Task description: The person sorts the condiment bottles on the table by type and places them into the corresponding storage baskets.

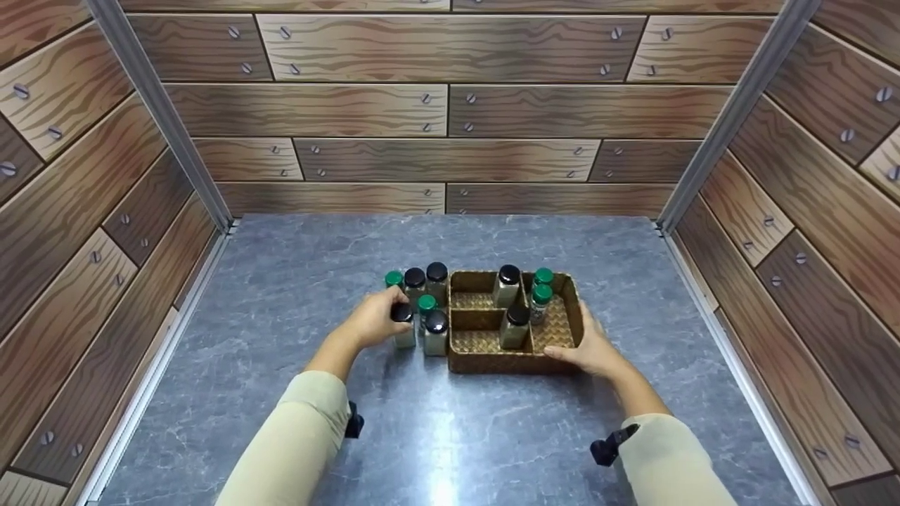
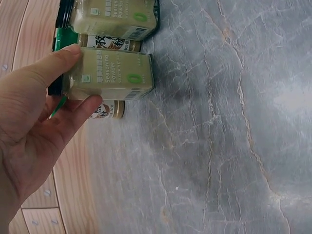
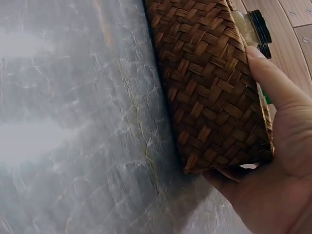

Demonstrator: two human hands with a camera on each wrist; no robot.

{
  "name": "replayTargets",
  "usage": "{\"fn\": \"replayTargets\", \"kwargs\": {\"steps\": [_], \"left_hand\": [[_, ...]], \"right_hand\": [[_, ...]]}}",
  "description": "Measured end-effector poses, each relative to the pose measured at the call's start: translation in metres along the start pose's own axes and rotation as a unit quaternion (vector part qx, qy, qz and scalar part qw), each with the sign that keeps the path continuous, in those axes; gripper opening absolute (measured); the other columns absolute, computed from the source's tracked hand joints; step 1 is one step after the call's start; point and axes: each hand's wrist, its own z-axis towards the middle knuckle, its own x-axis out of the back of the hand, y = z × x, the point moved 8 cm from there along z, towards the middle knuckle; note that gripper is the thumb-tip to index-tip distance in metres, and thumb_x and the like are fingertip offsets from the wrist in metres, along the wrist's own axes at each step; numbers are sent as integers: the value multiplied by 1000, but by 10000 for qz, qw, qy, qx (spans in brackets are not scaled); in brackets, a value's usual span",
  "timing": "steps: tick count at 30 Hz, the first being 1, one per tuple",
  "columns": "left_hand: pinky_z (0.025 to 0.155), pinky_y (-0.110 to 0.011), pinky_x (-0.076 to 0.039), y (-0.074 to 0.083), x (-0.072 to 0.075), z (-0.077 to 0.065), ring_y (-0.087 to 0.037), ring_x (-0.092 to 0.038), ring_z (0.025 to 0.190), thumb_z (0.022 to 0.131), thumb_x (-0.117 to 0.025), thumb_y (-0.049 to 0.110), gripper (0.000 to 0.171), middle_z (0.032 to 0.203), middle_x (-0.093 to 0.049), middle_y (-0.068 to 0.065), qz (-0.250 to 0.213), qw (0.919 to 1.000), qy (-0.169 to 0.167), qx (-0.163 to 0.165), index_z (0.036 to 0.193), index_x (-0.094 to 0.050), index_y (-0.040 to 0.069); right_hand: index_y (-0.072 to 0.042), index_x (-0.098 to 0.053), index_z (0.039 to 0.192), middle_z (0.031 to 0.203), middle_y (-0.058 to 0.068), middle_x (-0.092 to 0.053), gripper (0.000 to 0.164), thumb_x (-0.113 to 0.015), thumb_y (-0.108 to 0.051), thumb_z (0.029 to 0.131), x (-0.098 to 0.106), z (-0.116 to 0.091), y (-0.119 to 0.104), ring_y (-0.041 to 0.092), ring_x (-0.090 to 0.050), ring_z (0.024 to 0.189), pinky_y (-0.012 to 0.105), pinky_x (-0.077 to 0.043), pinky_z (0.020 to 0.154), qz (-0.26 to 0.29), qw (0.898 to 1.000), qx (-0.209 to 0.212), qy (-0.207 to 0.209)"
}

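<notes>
At the left of a group of jars, my left hand pinches a black-lidded seasoning powder jar between thumb and fingers near its lid. The jar is upright, with pale powder behind its clear wall. A divided woven basket sits to the right of the jars. My right hand grips its near right corner, the thumb over the front rim and the fingers along the side wall. Inside stand a black-lidded jar at the back left, another black-lidded jar at the front left, and two green-lidded jars in the long right compartment.
Between my left hand and the basket stand a front black-lidded jar, a green-lidded jar behind it, and several more jars at the back. All rest on a grey marbled table enclosed by wood-patterned walls.
</notes>
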Motion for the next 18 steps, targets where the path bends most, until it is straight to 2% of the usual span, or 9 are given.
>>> {"fn": "replayTargets", "kwargs": {"steps": [4, 9, 14, 18], "left_hand": [[105, -47, -61, -1, -1, 1, -35, -72, 118, 91, -88, 14, 41, 124, -75, -18, -31, 10000, -32, 14, 124, -65, 6], [104, -48, -61, 0, -1, 1, -35, -72, 117, 91, -88, 14, 41, 124, -75, -18, 7, 10000, -1, 30, 124, -64, 6], [104, -50, -60, -1, -2, -2, -37, -68, 118, 93, -86, 15, 41, 126, -73, -19, 82, 9999, 66, 117, 126, -64, 7], [103, -51, -60, -2, -4, -6, -37, -70, 117, 94, -86, 14, 41, 125, -74, -19, 81, 9995, 303, -29, 126, -63, 5]], "right_hand": [[-2, 6, 172, 176, 39, -5, 138, -94, -34, 83, 1, -1, 2, 60, -13, 163, 74, -14, 133, -174, 9998, -63, -75], [-5, 8, 173, 176, 39, -4, 140, -95, -36, 83, 1, -2, 3, 61, -14, 162, 74, -14, 132, -136, 9998, -102, -97], [-1, 7, 172, 177, 37, 4, 140, -95, -39, 83, 1, -1, 5, 59, -6, 164, 72, -11, 134, -236, 9995, -164, -128], [1, 6, 172, 178, 35, 3, 139, -95, -36, 83, -1, 0, 5, 57, -6, 165, 69, -9, 135, -96, 9999, -55, -107]]}}
